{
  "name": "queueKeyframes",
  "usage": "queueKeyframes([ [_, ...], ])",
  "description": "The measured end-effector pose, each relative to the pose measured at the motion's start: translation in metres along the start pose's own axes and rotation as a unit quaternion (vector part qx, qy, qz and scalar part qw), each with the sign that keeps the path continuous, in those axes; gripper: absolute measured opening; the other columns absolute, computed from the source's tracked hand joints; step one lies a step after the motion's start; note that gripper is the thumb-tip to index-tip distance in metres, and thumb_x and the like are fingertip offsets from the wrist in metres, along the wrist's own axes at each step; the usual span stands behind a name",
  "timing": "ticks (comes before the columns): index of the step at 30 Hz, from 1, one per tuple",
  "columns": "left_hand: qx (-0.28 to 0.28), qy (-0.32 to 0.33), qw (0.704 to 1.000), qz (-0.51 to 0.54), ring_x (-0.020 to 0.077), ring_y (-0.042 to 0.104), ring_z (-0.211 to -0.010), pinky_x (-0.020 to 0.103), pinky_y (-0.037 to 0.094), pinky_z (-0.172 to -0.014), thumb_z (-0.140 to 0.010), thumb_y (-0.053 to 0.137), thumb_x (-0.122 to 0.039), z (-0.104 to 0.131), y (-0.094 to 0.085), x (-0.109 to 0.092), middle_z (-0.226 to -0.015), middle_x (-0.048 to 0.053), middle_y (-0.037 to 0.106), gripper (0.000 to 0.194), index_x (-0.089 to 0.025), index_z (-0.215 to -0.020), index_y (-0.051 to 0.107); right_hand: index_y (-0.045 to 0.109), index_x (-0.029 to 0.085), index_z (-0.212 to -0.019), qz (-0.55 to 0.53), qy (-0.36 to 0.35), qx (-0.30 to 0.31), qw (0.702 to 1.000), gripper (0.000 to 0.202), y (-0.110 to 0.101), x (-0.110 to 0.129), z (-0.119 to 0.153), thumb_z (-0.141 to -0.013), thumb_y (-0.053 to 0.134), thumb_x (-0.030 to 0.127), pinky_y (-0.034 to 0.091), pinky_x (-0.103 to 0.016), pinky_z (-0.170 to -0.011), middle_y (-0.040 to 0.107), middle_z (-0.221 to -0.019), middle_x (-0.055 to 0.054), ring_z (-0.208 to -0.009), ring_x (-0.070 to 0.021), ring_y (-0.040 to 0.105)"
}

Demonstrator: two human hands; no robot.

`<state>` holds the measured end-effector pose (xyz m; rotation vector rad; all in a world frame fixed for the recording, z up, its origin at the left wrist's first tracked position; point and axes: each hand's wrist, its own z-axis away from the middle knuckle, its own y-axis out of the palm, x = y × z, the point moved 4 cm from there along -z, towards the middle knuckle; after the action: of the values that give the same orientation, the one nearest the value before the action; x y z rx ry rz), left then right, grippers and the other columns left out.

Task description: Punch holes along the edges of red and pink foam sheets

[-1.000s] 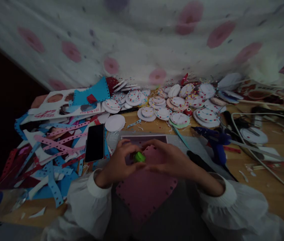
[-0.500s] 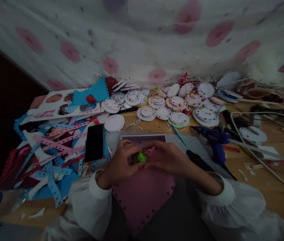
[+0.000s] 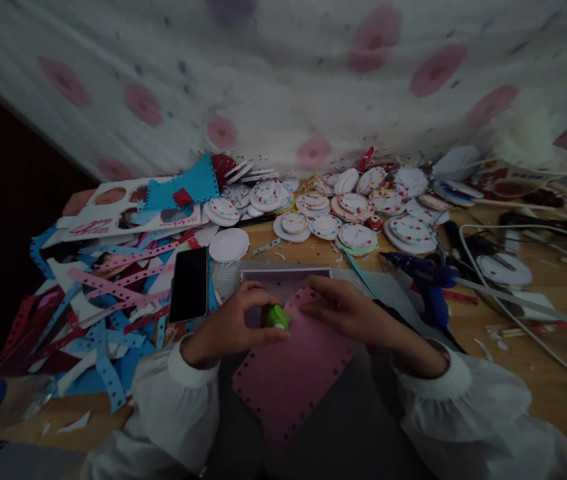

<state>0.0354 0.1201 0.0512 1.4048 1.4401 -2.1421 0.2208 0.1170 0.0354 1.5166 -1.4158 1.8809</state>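
My left hand (image 3: 233, 325) is closed around a small green craft punch (image 3: 277, 316), its thumb underneath and fingers over the top. A bit of white shows on the punch's lower side. A pink sheet (image 3: 293, 383) with small dark holes along its edges hangs tilted below both hands. The fingers of my right hand (image 3: 351, 312) are bent over the sheet's upper right part and pinch it, a little apart from the punch. Whether the sheet's edge sits inside the punch is hidden by my left fingers. Behind my hands lies a shallow white-rimmed box (image 3: 286, 273).
A phone (image 3: 189, 285) lies left, beside a heap of punched paper strips (image 3: 108, 287). Several decorated paper discs (image 3: 357, 236) line the back. At right are a blue glue gun (image 3: 426, 277), a white cable (image 3: 478, 280) and scissors-like dark handles (image 3: 453, 237).
My right hand has drawn back from the punch onto the sheet. The pink sheet has turned and shifted slightly right. The punch has tilted in my left hand, showing its white part.
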Motion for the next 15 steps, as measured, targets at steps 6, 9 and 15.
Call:
queueKeyframes([
  [6, 0.031, -0.002, 0.999, 0.018, 0.0217, 0.054, -0.101, 0.031, 0.038, -0.095, -0.073, 0.072, -0.043, 0.0012, -0.0033, 0.0006, -0.095, 0.003, 0.066, 0.03, -0.019, -0.09, 0.067, 0.057, 0.018, -0.092, -0.057, 0.006, -0.009, 0.998, 0.01, -0.0015, 0.0034, -0.0004, -0.088, 0.051, 0.024, 0.04, -0.024, -0.065, 0.059, -0.082, 0.0, -0.074, -0.0134, 0.053],
  [9, 0.034, -0.002, 0.999, 0.025, 0.0211, 0.054, -0.1, 0.03, 0.039, -0.093, -0.073, 0.072, -0.043, 0.0016, -0.0035, 0.0016, -0.095, 0.003, 0.066, 0.03, -0.019, -0.09, 0.066, 0.057, 0.018, -0.092, -0.075, 0.008, -0.011, 0.997, 0.01, -0.0013, 0.0029, -0.0004, -0.089, 0.052, 0.025, 0.04, -0.024, -0.066, 0.06, -0.083, -0.001, -0.076, -0.0139, 0.054],
  [15, 0.036, -0.012, 0.999, 0.035, 0.0223, 0.053, -0.102, 0.03, 0.038, -0.093, -0.072, 0.073, -0.044, 0.0015, -0.0039, -0.0005, -0.093, 0.004, 0.064, 0.031, -0.018, -0.087, 0.066, 0.057, 0.018, -0.091, -0.082, 0.019, -0.015, 0.996, 0.01, 0.001, 0.0012, 0.0, -0.089, 0.051, 0.026, 0.04, -0.024, -0.065, 0.058, -0.081, 0.0, -0.074, -0.0136, 0.052],
])
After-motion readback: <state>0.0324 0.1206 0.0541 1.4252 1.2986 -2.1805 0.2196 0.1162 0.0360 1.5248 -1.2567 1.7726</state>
